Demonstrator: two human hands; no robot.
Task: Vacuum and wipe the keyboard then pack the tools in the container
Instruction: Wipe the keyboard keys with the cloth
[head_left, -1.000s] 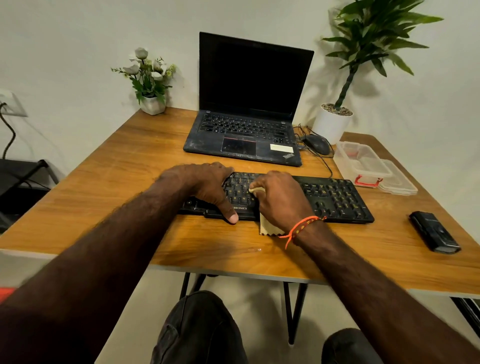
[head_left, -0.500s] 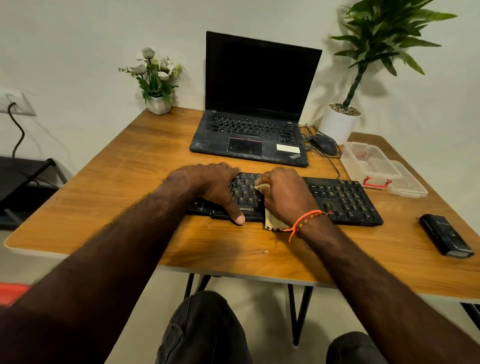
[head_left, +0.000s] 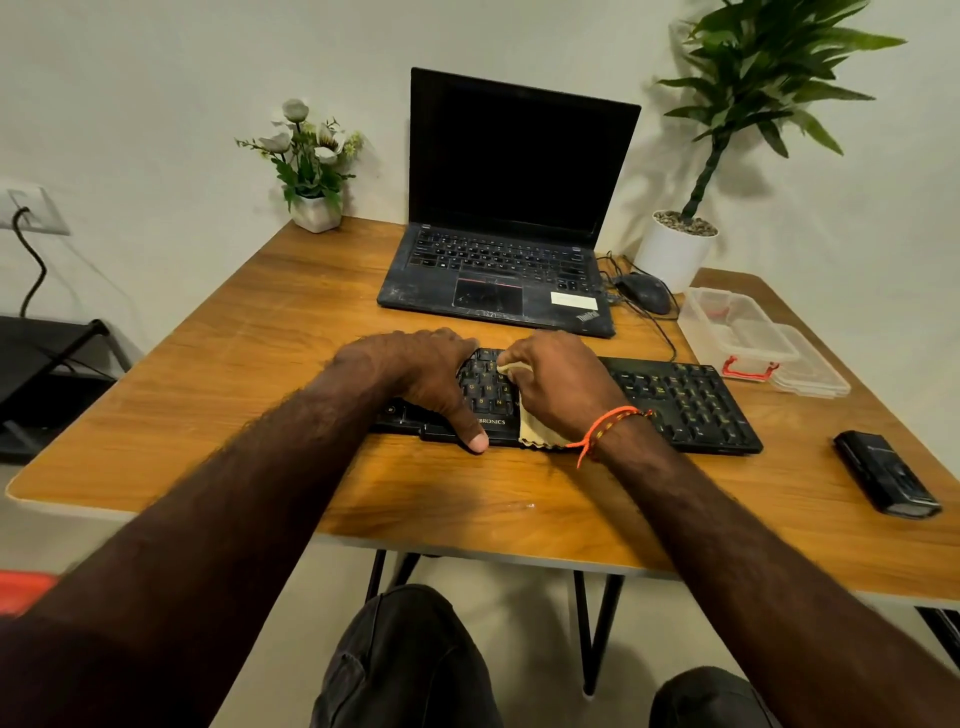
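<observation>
right fingers: my right hand (head_left: 558, 387) sits at the centre of the frame, fingers curled over a pale yellow cloth (head_left: 537, 431) and pressing it onto the keys; a fold shows at the knuckles and a scalloped edge hangs out under my wrist, over the near edge of the board.
left fingers: my left hand (head_left: 415, 376), just left of centre, lies over the left part of the keyboard (head_left: 685, 402), fingers bent over its far side and thumb hooked on the near edge. It clamps the board; it holds nothing else.
gap between hands: only a narrow strip of keys shows between the two hands.
keyboard axis: the long axis runs left to right across the middle of the frame, parallel to the near edge of the table (head_left: 260, 364).
what lies where: the cloth touches the keys directly under my fingers; the uncovered stretch, with the number pad, extends right of my right hand.
nearer hand: the right hand is nearer that stretch, so I judge the next wipe goes rightward along the axis while the left steadies.
packing targets: the clear container (head_left: 737, 330) sits at right of centre, past the keyboard's right end; the black handheld device (head_left: 885, 474), probably the vacuum, lies at the lower right, well apart.
</observation>
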